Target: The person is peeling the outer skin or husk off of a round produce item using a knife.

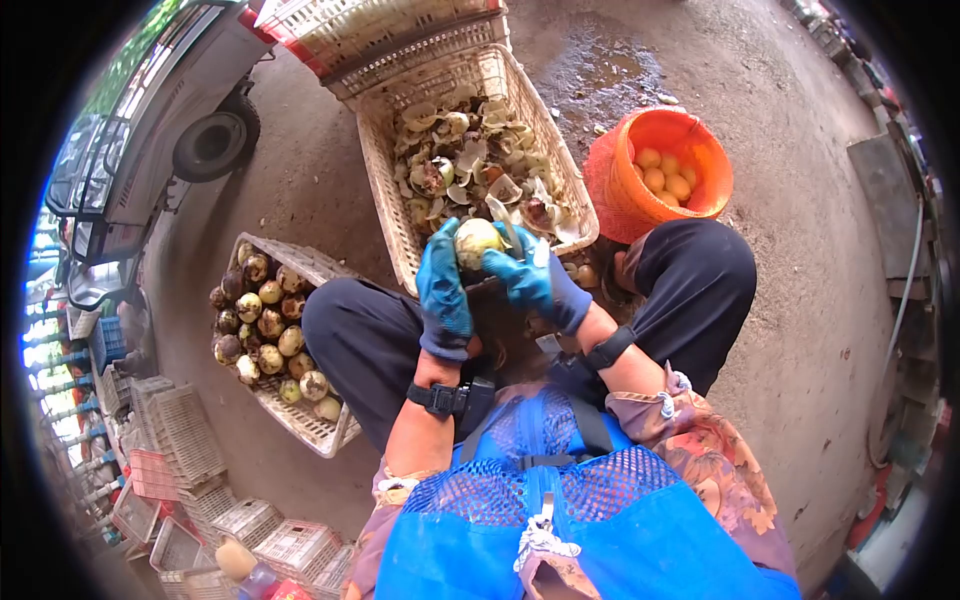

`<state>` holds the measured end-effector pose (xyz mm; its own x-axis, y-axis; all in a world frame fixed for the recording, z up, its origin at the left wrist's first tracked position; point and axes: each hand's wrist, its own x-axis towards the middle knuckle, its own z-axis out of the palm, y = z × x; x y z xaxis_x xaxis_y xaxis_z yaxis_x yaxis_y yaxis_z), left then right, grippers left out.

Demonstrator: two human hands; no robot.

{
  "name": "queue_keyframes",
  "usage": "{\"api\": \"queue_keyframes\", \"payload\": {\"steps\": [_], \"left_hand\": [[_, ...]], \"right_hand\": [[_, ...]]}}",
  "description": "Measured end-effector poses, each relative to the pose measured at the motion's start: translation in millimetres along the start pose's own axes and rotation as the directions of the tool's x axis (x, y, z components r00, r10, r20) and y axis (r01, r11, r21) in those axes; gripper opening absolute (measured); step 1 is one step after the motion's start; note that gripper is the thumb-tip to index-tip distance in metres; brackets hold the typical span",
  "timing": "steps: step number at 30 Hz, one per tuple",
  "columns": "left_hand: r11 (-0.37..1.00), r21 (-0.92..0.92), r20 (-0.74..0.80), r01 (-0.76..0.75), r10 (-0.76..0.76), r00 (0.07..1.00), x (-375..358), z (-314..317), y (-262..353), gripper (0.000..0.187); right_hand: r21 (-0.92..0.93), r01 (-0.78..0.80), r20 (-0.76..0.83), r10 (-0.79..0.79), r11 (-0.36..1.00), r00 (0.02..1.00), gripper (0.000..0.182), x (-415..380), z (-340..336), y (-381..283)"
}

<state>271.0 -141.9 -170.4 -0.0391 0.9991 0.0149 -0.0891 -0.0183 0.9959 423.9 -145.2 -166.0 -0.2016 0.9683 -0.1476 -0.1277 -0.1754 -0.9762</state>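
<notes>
My left hand [443,285], in a blue work glove, is wrapped round a round fruit [476,243] with pale yellow-green skin. At the fruit's right side, my right hand [530,276], also gloved, is closed on what looks like a small knife [515,240]; the fingers hide most of it. A pale strip of peel [499,210] stands up by the fruit. Both hands are over the near end of a cream plastic crate [385,190] holding a heap of peelings [465,160].
To the left, a tilted crate [335,440] holds several brown-blotched fruits [270,323]. An orange bucket [715,165] at the right contains peeled yellow-orange fruits [664,180]. Stacked crates [400,40] stand behind the peelings. A vehicle [150,120] is at upper left, and more crates [190,440] lie lower left.
</notes>
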Motion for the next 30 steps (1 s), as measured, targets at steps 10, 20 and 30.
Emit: {"api": "queue_keyframes", "payload": {"steps": [10,20,30], "left_hand": [[0.456,-0.791,0.223,0.408,-0.407,0.886,-2,12,-12,0.053],[0.339,-0.859,0.142,0.384,-0.562,0.815,4,0,-15,0.046],[0.415,-0.803,0.125,0.427,-0.584,0.802,10,-12,-18,0.041]], "right_hand": [[0.419,-0.24,0.149,0.194,0.876,0.97,0.029,-10,-5,16],[-0.366,0.098,-0.146,-0.161,0.925,0.976,0.031,-8,0,9],[-0.863,0.38,0.281,-0.307,0.333,0.909,0.042,-28,-16,-11]]}}
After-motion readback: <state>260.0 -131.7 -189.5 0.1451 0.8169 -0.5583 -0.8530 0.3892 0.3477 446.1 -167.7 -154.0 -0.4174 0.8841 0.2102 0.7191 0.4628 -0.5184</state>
